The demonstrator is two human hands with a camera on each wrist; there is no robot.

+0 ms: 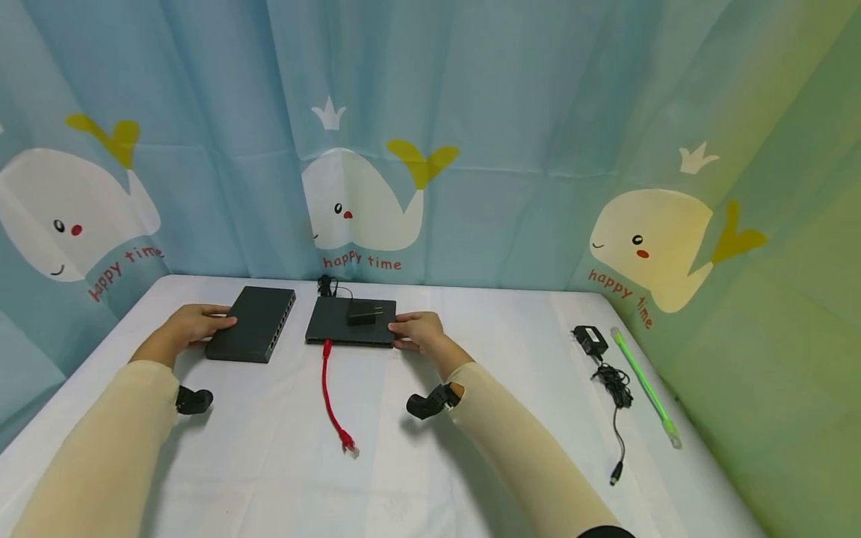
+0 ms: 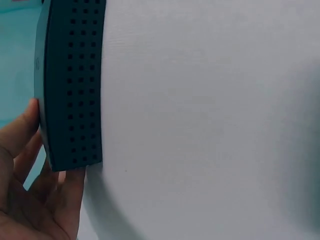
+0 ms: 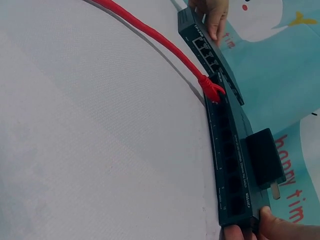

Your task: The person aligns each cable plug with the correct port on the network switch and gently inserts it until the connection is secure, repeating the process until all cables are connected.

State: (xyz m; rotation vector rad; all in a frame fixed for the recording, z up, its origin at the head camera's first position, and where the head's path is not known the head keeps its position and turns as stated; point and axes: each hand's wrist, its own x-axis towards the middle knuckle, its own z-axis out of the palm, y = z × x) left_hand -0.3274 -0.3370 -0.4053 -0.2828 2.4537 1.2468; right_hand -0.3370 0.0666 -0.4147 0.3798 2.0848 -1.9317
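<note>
My left hand (image 1: pixel 190 324) grips the left edge of a black network switch (image 1: pixel 250 325), thumb on top and fingers underneath. That switch has perforated side walls (image 2: pixel 81 90) and a row of ports facing right. My right hand (image 1: pixel 422 332) pinches the right end of a second black network switch (image 1: pixel 329 320) between thumb and fingers. A black power adapter (image 1: pixel 362 314) lies on top of this one. One end of a short red Ethernet cable (image 1: pixel 327 388) sits at its leftmost front port, as the right wrist view shows; the other end lies on the white table.
On the right of the table (image 1: pixel 511 418) lie another black power adapter (image 1: pixel 590 341) with its bundled cord (image 1: pixel 615 385) and a bright green stick-like item (image 1: pixel 646 385). A small cord bundle (image 1: pixel 326 285) sits behind the second switch. A blue curtain (image 1: pixel 511 149) hangs behind the table.
</note>
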